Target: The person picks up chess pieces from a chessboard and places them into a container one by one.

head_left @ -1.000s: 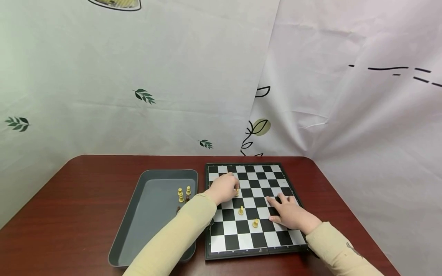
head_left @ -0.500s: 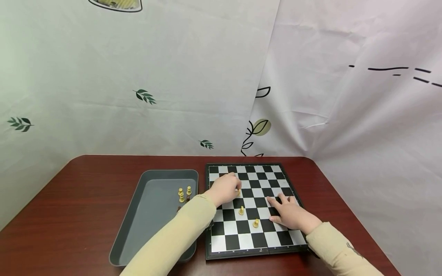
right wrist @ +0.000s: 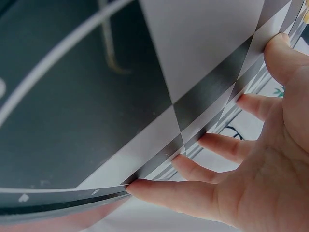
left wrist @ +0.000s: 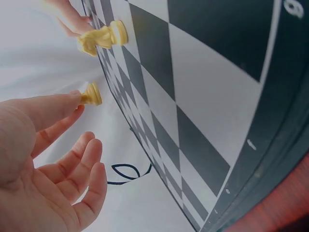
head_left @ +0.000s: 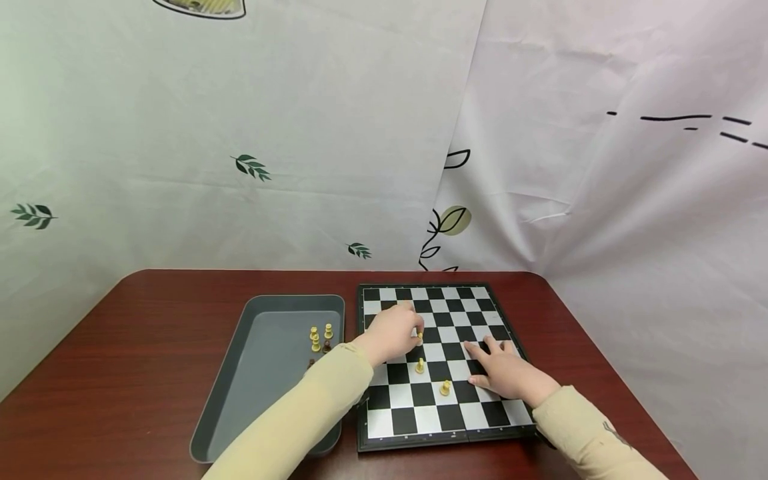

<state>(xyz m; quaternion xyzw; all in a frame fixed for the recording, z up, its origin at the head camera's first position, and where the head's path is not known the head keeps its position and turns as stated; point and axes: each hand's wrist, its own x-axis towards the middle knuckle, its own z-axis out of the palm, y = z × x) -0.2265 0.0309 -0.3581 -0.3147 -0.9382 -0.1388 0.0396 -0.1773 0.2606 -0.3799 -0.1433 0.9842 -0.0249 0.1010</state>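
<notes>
My left hand (head_left: 394,331) reaches over the left half of the chessboard (head_left: 427,419). Between thumb and index finger it pinches a yellow chess piece (left wrist: 91,94), its base turned towards the board; the fingers cover its top. The other fingers are loosely bent. Closer to me stand two yellow pieces, a knight (head_left: 419,366) and another chess piece (head_left: 445,388) whose kind is too small to tell. My right hand (head_left: 503,371) lies on the board's right side, fingers spread, fingertips touching the squares in the right wrist view (right wrist: 256,159).
Left of the board is a grey tray (head_left: 240,373). At its right side stand several yellow pieces (head_left: 315,343) and dark brown pieces (head_left: 327,347), partly hidden by the left sleeve (head_left: 300,407). A reddish-brown table (head_left: 138,373) carries everything, with a printed white cloth (head_left: 336,133) behind.
My left hand has shifted slightly to the right across the board with the pinched yellow piece. The right hand and the two standing yellow pieces stay where they were.
</notes>
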